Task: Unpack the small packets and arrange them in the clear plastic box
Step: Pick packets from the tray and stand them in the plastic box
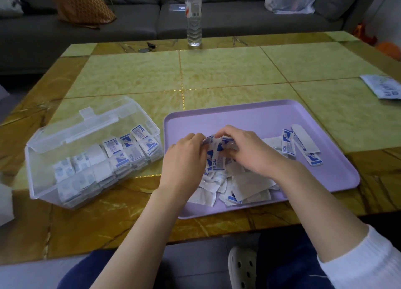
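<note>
Both hands, left and right, curled their fingers around a bunch of packets above the tray.

White-and-blue small packets heaped on tray, rows filling clear plastic box

2 hands, 1 box, 1 tray, 1 bottle, many packets.

Packets between our left hand and right hand half hidden by them, their print too small for us to read, pouch far beyond our right hand cut off by the edge
</note>
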`<state>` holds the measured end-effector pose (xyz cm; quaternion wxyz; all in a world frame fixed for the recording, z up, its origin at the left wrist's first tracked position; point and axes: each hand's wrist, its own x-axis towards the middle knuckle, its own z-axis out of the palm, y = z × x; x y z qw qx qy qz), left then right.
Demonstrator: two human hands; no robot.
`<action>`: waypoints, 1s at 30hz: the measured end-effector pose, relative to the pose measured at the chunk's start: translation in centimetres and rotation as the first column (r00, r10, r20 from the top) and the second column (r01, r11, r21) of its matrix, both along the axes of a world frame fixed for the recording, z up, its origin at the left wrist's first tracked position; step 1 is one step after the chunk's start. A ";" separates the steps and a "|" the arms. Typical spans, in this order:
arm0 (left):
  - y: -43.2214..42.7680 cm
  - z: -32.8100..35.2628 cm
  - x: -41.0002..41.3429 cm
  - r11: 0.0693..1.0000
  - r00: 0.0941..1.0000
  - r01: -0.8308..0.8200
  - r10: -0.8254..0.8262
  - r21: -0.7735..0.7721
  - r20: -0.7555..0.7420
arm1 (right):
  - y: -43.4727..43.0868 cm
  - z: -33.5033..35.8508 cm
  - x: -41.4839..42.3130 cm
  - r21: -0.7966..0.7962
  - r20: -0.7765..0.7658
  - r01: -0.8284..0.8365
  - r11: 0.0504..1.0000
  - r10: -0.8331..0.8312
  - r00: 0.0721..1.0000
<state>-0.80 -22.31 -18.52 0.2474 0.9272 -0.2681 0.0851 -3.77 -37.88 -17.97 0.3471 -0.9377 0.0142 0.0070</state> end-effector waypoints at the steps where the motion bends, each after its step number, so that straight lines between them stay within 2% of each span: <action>1: 0.0 0.0 0.0 1.000 1.000 -0.011 0.011 -0.002 -0.024 | 0.0 0.1 0.0 0.023 0.003 0.006 1.000 -0.006 1.000; 4: 0.0 -0.1 0.0 0.999 0.996 -0.007 0.002 -0.054 -0.088 | 0.2 0.2 0.1 0.067 0.031 0.007 0.998 -0.009 0.999; 10: -0.2 -0.7 0.4 0.975 0.994 0.015 -0.039 -0.223 -0.103 | 0.1 -0.3 0.7 -0.031 0.107 -0.010 0.999 0.014 0.994; 13: -0.2 -0.6 0.5 0.954 0.998 0.015 -0.032 -0.301 -0.052 | 0.3 -0.1 1.0 0.025 0.244 0.047 0.999 -0.052 0.968; 17: -0.1 0.1 0.3 0.883 1.000 0.004 -0.018 -0.470 -0.024 | 0.4 0.5 1.3 0.160 0.414 0.177 0.971 -0.229 0.881; 20: -0.1 0.1 0.3 0.875 1.000 -0.007 -0.006 -0.484 -0.024 | 0.0 0.9 1.4 0.230 0.351 0.221 0.948 -0.293 0.889; 24: -0.2 -0.2 0.4 0.890 0.999 -0.001 -0.023 -0.455 -0.047 | 0.7 0.7 1.1 0.277 0.150 0.144 0.950 -0.191 0.970; 27: -0.3 -0.4 0.3 0.913 0.991 0.011 -0.066 -0.408 -0.120 | 1.5 0.6 0.9 0.291 0.126 0.129 0.948 -0.171 0.977; 30: -0.5 -0.4 0.1 0.946 0.985 -0.001 -0.056 -0.323 -0.166 | 1.8 0.4 1.1 0.370 0.116 0.174 0.912 -0.231 0.966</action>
